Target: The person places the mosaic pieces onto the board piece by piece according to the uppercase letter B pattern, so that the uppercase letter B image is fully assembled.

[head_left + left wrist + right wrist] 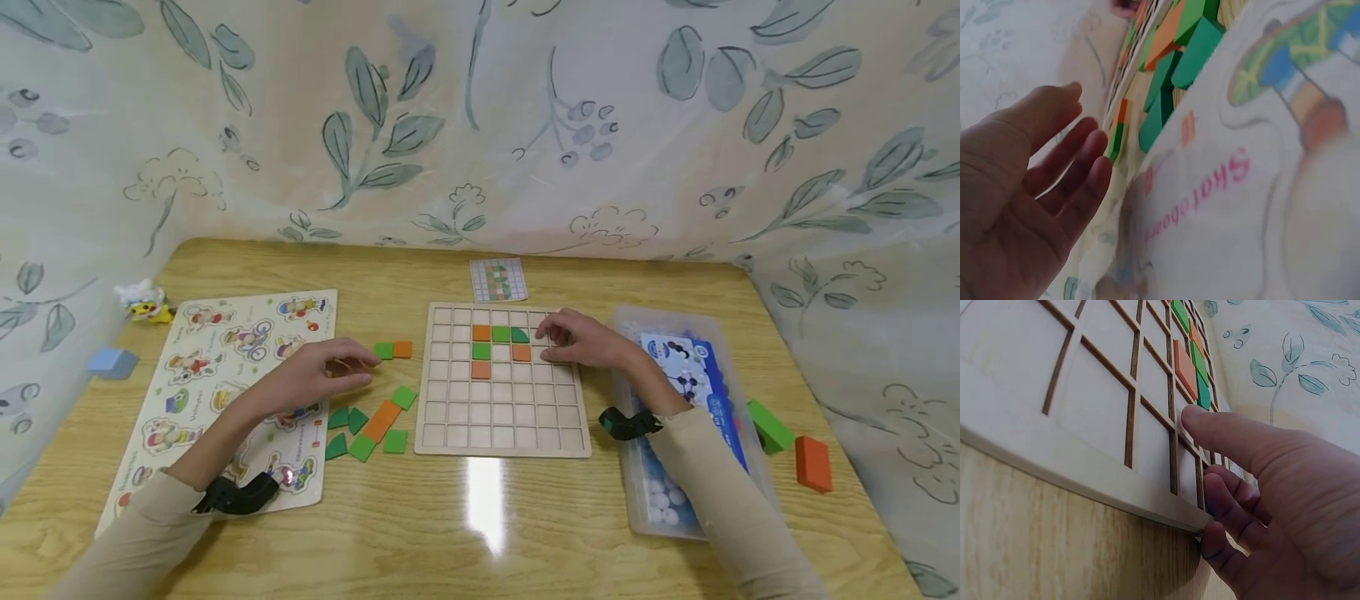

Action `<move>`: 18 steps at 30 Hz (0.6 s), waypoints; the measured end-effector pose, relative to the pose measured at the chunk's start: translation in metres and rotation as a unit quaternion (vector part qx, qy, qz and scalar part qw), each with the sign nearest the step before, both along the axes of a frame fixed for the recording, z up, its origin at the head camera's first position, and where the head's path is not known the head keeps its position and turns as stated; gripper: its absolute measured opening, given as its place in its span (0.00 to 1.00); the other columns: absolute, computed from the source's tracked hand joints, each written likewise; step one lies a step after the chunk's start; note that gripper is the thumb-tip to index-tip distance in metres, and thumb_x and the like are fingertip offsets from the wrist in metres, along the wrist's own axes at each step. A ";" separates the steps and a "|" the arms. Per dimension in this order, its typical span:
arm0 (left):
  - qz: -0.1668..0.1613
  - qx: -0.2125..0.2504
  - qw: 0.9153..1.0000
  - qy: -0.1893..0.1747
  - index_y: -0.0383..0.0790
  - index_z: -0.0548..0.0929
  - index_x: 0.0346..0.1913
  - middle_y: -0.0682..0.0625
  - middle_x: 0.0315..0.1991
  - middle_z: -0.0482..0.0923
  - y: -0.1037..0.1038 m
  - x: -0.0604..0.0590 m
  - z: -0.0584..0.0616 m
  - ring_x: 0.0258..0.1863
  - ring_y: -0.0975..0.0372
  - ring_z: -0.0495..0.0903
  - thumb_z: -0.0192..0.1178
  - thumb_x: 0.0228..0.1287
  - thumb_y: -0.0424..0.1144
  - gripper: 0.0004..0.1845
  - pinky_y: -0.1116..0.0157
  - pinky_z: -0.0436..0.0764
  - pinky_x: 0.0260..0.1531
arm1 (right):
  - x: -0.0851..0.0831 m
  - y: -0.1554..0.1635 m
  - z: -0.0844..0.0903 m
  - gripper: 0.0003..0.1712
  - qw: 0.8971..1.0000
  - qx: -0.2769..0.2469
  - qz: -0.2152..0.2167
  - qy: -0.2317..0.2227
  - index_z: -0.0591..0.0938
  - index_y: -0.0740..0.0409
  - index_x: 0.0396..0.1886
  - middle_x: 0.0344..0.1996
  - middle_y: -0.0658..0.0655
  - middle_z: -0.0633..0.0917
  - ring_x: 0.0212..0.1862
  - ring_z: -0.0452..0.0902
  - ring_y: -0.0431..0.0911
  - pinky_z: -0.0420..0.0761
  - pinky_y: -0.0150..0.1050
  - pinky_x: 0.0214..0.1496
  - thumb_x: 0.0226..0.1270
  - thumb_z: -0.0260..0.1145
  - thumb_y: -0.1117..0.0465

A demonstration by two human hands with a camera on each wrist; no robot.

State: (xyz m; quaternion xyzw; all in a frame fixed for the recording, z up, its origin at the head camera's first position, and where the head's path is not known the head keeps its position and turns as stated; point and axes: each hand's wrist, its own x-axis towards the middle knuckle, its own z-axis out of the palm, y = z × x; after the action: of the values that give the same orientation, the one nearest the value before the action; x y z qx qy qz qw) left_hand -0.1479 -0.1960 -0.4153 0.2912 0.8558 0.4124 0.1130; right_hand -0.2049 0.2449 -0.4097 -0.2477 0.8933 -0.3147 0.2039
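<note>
A wooden grid board (510,417) lies mid-table. In its upper cells sit several flat tiles, among them an orange square (481,333), a green square (500,334) and a dark green piece with one rounded corner (519,335). My right hand (581,337) is at the board's upper right edge, fingers loosely bent, nothing held; in the right wrist view its thumb (1222,428) hovers by the cells. Left of the board, my left hand (326,371) is held above a picture board with relaxed fingers and no tile, beside a loose green tile (384,350) and orange tile (402,349).
Dark green pieces (357,420) and square tiles (382,420) lie left of the grid. A small pattern card (517,287) lies behind it. The picture board (161,400) is at left, a plastic box (637,508) at right, with green (770,427) and red (813,463) blocks beyond.
</note>
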 end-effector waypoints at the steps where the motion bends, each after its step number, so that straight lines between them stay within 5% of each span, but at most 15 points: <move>1: -0.004 0.002 1.000 0.001 0.43 0.82 0.53 0.51 0.46 0.82 -0.001 0.001 0.000 0.42 0.71 0.78 0.62 0.66 0.39 0.14 0.70 0.80 0.42 | 0.000 0.000 0.000 0.15 1.000 0.002 -0.002 0.000 0.79 0.57 0.51 0.41 0.58 0.74 0.43 0.68 0.48 0.72 0.41 0.47 0.66 0.67 0.58; 18: -0.015 0.012 0.999 0.030 0.44 0.83 0.52 0.53 0.44 0.83 -0.002 0.002 -0.014 0.37 0.71 0.77 0.63 0.66 0.37 0.13 0.72 0.77 0.37 | 0.001 -0.001 0.003 0.15 1.000 -0.001 0.001 -0.005 0.79 0.58 0.51 0.41 0.58 0.74 0.44 0.67 0.48 0.72 0.43 0.48 0.66 0.67 0.60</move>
State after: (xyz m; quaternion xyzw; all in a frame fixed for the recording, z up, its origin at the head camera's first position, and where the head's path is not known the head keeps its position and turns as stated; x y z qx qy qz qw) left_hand -0.1462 -0.1977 -0.4295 0.3175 0.8492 0.4122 0.0902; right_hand -0.2038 0.2437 -0.4068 -0.2476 0.8915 -0.3168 0.2088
